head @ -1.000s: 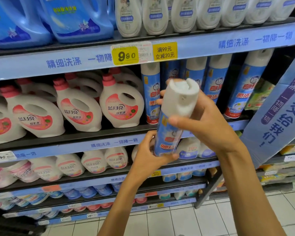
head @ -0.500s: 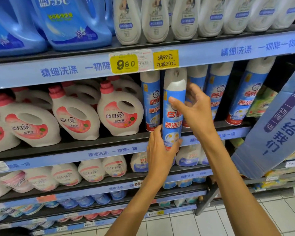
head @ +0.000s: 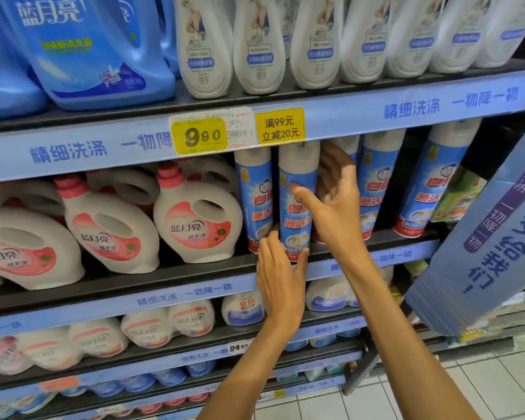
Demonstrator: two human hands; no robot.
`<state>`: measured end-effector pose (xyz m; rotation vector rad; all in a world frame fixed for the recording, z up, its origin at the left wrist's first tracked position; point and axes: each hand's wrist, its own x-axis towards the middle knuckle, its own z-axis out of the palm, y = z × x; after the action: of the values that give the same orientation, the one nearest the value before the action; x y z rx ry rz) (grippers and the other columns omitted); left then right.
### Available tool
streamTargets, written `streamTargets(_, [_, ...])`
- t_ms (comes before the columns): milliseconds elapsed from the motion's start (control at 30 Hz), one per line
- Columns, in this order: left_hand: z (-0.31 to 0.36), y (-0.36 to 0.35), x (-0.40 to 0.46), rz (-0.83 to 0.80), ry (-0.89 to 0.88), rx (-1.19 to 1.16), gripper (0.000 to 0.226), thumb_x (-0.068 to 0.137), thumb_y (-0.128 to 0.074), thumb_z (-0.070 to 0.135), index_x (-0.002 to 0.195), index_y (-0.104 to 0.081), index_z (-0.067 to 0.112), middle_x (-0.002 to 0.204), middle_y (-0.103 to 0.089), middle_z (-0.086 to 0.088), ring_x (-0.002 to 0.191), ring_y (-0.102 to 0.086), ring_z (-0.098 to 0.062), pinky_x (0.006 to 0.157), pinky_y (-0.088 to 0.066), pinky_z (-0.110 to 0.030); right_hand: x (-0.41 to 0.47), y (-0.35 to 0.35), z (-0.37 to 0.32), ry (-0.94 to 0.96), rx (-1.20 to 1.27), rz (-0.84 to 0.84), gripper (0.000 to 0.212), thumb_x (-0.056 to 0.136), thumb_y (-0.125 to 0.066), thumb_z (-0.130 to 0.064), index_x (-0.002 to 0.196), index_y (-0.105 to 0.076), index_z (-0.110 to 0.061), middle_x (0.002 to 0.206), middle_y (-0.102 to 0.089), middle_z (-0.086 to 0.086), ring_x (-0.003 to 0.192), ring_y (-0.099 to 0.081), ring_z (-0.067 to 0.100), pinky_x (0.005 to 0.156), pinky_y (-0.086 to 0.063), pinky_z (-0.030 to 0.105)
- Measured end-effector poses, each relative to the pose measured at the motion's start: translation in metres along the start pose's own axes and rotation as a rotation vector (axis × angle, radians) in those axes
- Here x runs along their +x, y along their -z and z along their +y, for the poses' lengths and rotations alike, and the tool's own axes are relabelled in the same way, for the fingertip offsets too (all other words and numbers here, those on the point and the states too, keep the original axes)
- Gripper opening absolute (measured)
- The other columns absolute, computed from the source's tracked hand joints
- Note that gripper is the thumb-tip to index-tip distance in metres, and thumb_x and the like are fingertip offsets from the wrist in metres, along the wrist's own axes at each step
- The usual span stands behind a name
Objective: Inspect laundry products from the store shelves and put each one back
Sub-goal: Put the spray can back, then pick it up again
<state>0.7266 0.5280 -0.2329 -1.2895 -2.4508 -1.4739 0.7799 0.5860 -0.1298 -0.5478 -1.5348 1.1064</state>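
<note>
Store shelves fill the head view, seen from just in front and slightly above. Both bare hands reach to the middle shelf, where a blue-and-white spray can with a white cap stands upright in a row of matching cans. Another can stands just to its left, and 2 more stand to its right.

Left hand holds the can's base from below and in front, thumb on the right side, fingers on the left between the 2 cans. Right hand is spread loosely around the can's upper half, thumb lying across the label, fingers reaching behind and beside the can; it cups the can rather than clamping it.

White jugs with pink caps and pink labels fill the same shelf to the left. On the shelf above stand large blue jugs and a row of white bottles. A yellow price tag reading 9.90 and a yellow promo tag hang on that shelf's blue edge strip. Lower shelves hold smaller white bottles, blurred. A blue sign leans in at the right, above pale floor tiles.
</note>
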Motion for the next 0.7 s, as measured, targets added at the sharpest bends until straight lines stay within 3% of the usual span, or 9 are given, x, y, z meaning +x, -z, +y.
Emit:
streamTargets(167, [0.003,-0.004,0.003,0.013,0.023,-0.036,0.043,0.083,-0.071,0.024,0.111,-0.049,0.001,0.105,-0.058,-0.014,0.097,-0.057,-0.03,0.08,-0.05,-0.043,-0.005,-0.005,0.004,0.082,-0.484,0.079,0.044,0.084,-0.071,-0.01,0.118,-0.047,0.006,0.121,-0.052,0.021,0.114,-0.052,0.031,0.094,-0.046,0.035])
streamTargets(300, [0.005,-0.002,0.004,-0.001,0.011,-0.04,0.035,0.083,-0.066,0.017,0.107,-0.048,0.0,0.102,-0.056,-0.014,0.094,-0.056,-0.03,0.077,-0.05,-0.043,-0.007,-0.01,0.007,0.113,-0.682,0.129,0.038,0.081,-0.072,-0.006,0.108,-0.05,0.01,0.108,-0.051,0.024,0.103,-0.047,0.031,0.082,-0.036,0.023])
streamTargets(467, [0.01,-0.004,0.008,0.015,0.048,-0.103,0.034,0.084,-0.066,0.011,0.109,-0.045,0.003,0.094,-0.055,-0.007,0.086,-0.058,-0.023,0.071,-0.051,-0.038,-0.006,-0.016,0.014,0.173,-0.778,0.233,0.022,0.073,-0.069,0.007,0.085,-0.051,0.003,0.086,-0.051,0.023,0.082,-0.041,0.028,0.067,-0.026,0.023])
streamTargets(533, [0.011,-0.005,0.01,0.001,0.058,-0.103,0.033,0.087,-0.064,0.015,0.11,-0.044,0.005,0.096,-0.058,-0.007,0.088,-0.06,-0.024,0.07,-0.05,-0.037,-0.006,-0.019,0.018,0.178,-0.767,0.259,0.02,0.073,-0.069,0.008,0.085,-0.052,0.006,0.084,-0.053,0.025,0.076,-0.048,0.032,0.065,-0.03,0.027])
streamTargets(700, [0.006,-0.003,0.006,-0.011,0.028,-0.119,0.034,0.091,-0.061,0.02,0.118,-0.042,0.01,0.104,-0.059,-0.004,0.093,-0.06,-0.02,0.072,-0.05,-0.034,-0.007,-0.025,0.022,0.192,-0.722,0.293,0.021,0.075,-0.068,0.01,0.09,-0.054,0.011,0.082,-0.052,0.025,0.067,-0.04,0.02,0.061,-0.033,0.026])
